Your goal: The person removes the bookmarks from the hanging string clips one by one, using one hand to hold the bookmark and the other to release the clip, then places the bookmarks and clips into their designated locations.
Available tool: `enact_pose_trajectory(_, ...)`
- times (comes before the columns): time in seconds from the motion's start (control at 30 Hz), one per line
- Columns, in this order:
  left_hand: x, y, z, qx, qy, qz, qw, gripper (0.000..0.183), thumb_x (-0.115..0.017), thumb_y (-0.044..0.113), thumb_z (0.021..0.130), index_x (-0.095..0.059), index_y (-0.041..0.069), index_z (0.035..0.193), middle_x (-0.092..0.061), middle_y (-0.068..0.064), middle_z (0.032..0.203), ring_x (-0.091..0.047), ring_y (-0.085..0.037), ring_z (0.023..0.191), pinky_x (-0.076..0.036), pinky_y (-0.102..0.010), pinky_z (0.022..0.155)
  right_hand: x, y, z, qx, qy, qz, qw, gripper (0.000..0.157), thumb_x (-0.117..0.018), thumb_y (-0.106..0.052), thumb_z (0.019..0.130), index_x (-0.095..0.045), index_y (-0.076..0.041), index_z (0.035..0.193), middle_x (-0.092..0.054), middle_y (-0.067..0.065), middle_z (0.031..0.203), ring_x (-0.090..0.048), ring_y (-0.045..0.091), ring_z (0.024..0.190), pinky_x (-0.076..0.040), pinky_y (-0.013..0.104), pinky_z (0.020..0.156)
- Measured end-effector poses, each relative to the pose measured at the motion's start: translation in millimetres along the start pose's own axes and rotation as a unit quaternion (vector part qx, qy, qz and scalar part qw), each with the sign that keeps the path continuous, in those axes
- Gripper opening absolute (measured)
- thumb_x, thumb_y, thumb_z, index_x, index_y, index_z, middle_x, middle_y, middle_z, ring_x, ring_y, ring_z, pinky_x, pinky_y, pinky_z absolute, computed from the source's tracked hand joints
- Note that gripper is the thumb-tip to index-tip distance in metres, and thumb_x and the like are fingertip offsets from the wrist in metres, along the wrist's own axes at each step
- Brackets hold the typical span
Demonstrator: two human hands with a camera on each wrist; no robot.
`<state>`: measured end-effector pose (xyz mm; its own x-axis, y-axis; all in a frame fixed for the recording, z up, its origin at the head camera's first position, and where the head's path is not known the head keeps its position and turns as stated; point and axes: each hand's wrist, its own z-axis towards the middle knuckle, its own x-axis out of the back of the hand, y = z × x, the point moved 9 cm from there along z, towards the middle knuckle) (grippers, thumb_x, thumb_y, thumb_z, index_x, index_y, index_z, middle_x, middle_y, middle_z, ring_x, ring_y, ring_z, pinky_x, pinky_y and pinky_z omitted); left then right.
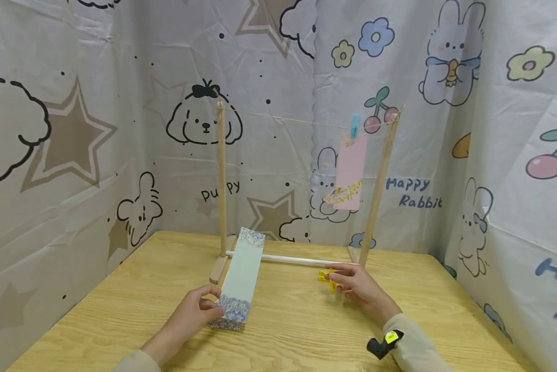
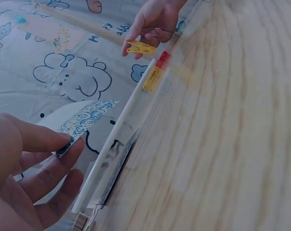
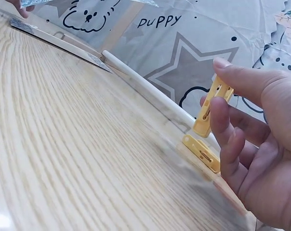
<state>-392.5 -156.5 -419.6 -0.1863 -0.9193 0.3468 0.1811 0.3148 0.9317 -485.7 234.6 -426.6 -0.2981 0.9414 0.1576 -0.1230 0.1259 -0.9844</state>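
Long pale-green paper card with blue-and-cream patterned ends (image 1: 243,274): held clear of the tabletop (image 1: 287,325), its near patterned end pinched between left hand (image 1: 192,312) thumb and finger. Yellow spring clothespin (image 3: 208,109): held between right hand (image 1: 359,287) thumb and fingers, over the tabletop, well apart from the card.

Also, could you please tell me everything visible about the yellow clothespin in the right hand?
The yellow clothespin looks plastic, with two arms and a small metal-looking spring. Pinched by the right hand, it slants above the table, near a second yellow clothespin, with nothing clipped in it.
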Motion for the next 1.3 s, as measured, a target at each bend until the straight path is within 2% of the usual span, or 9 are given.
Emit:
enact_pose_trajectory(0.27, -0.9, 0.0, -2.8, -0.009, -0.012, 0.022, 0.9996, 0.03, -0.077, 0.01, 0.094, -0.062, 0.0, 0.118, -0.072, -0.006, 0.089, -0.068, -0.025, 0.088, -0.054, -0.046, 0.079, 0.4, 3, 4, 0.006, 0.024, -0.056, 0.998, 0.049, -0.075, -0.018, 0.098, -0.06, 0.005, 0.139, -0.072, 0.014, 0.107, -0.06, 0.015, 0.069, -0.039, 0.021, 0.05)
enact_pose_trajectory(0.43, -2.2, -2.1, -4.1, -0.025, -0.012, 0.038, 0.9989, 0.026, -0.076, 0.007, 0.093, -0.061, -0.001, 0.113, -0.072, -0.004, 0.084, -0.067, -0.023, 0.083, -0.053, -0.043, 0.077, -0.9, 3, 4, 0.003, 0.052, -0.102, 0.993, 0.044, -0.076, -0.017, 0.097, -0.065, 0.002, 0.135, -0.072, 0.013, 0.099, -0.056, 0.015, 0.065, -0.039, 0.022, 0.048)
enact_pose_trajectory(0.57, -2.2, -4.0, -5.8, -0.028, 0.0, 0.053, 0.9982, 0.027, -0.076, 0.004, 0.092, -0.062, -0.002, 0.114, -0.072, -0.003, 0.083, -0.067, -0.022, 0.08, -0.053, -0.041, 0.076, -2.9, 2, 5, 0.011, 0.068, -0.14, 0.988, 0.042, -0.077, -0.017, 0.096, -0.067, 0.002, 0.133, -0.072, 0.011, 0.094, -0.055, 0.015, 0.062, -0.043, 0.025, 0.048)
enact_pose_trajectory(0.67, -2.0, -3.8, -6.3, -0.028, 0.013, 0.079, 0.9964, 0.031, -0.079, 0.004, 0.089, -0.064, -0.002, 0.116, -0.071, -0.001, 0.084, -0.067, -0.02, 0.08, -0.054, -0.047, 0.079, -5.3, 0, 6, 0.026, 0.069, -0.159, 0.984, 0.041, -0.077, -0.015, 0.095, -0.067, 0.004, 0.131, -0.072, 0.011, 0.092, -0.057, 0.016, 0.058, -0.046, 0.027, 0.05)
enact_pose_trajectory(0.7, -1.6, -3.7, -6.0, -0.027, 0.02, 0.092, 0.9952, 0.032, -0.08, 0.005, 0.088, -0.066, -0.001, 0.116, -0.071, 0.0, 0.084, -0.066, -0.018, 0.08, -0.052, -0.052, 0.084, -6.1, -1, 6, 0.032, 0.069, -0.164, 0.984, 0.041, -0.077, -0.014, 0.095, -0.067, 0.005, 0.13, -0.072, 0.011, 0.091, -0.057, 0.016, 0.057, -0.047, 0.027, 0.05)
enact_pose_trajectory(0.8, 0.6, -2.7, -5.3, -0.022, 0.045, 0.134, 0.9897, 0.033, -0.083, 0.009, 0.085, -0.069, 0.004, 0.114, -0.071, 0.006, 0.082, -0.065, -0.015, 0.079, -0.04, -0.066, 0.095, -7.9, -4, 5, 0.047, 0.07, -0.175, 0.981, 0.041, -0.078, -0.014, 0.095, -0.068, 0.006, 0.129, -0.07, 0.01, 0.087, -0.056, 0.016, 0.055, -0.046, 0.027, 0.05)
enact_pose_trajectory(0.9, 3.3, -1.6, -4.8, -0.019, 0.07, 0.171, 0.9826, 0.03, -0.085, 0.012, 0.082, -0.072, 0.009, 0.109, -0.07, 0.011, 0.079, -0.065, -0.012, 0.078, -0.028, -0.071, 0.097, -8.2, -4, 5, 0.05, 0.073, -0.181, 0.98, 0.04, -0.078, -0.015, 0.094, -0.069, 0.004, 0.128, -0.068, 0.009, 0.082, -0.054, 0.015, 0.054, -0.043, 0.025, 0.05)
enact_pose_trajectory(1.07, 6.6, -1.2, -5.8, -0.015, 0.095, 0.206, 0.9738, 0.031, -0.088, 0.016, 0.079, -0.074, 0.011, 0.107, -0.07, 0.014, 0.078, -0.064, -0.011, 0.077, -0.029, -0.063, 0.091, -7.6, -4, 6, 0.047, 0.084, -0.185, 0.978, 0.04, -0.079, -0.014, 0.093, -0.07, 0.004, 0.127, -0.068, 0.007, 0.086, -0.052, 0.014, 0.054, -0.042, 0.024, 0.05)
enact_pose_trajectory(1.3, 8.2, -2.0, -6.8, -0.003, 0.097, 0.229, 0.9685, 0.035, -0.089, 0.02, 0.078, -0.076, 0.008, 0.109, -0.066, 0.013, 0.076, -0.062, -0.01, 0.075, -0.031, -0.06, 0.089, -4.7, -1, 5, 0.038, 0.105, -0.194, 0.975, 0.035, -0.081, -0.013, 0.092, -0.074, 0.0, 0.123, -0.07, 0.01, 0.101, -0.053, 0.013, 0.054, -0.044, 0.023, 0.052)
